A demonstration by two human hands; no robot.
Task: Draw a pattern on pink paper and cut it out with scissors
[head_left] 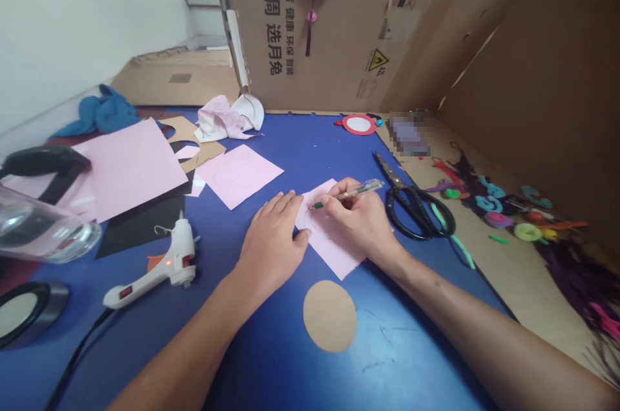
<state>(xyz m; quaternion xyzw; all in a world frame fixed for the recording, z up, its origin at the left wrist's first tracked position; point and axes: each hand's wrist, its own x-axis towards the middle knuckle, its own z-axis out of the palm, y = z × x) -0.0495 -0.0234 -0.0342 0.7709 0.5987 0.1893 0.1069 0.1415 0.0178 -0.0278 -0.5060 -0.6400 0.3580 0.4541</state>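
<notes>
My right hand [361, 214] grips a clear-barrelled pen [361, 189] with a green tip. Its point rests on a small pink sheet of paper [336, 249], where faint drawn lines show. Flat on the blue table [271, 333], my left hand [274, 230] lies with its fingers stretched out, at the sheet's left edge. Just below the sheet is a brown cardboard disc [330, 316]. Black-handled scissors [411, 204] lie right of my right hand, beside a green fuzzy strip [462, 251].
At left are a white glue gun [167, 262], a roll of tape [29, 314], a clear glass [48, 230] and larger pink sheets [130, 168]. Another pink sheet [239, 175] lies behind my left hand. Colourful craft bits [498, 220] cover the right side. A cardboard wall [334, 68] stands behind.
</notes>
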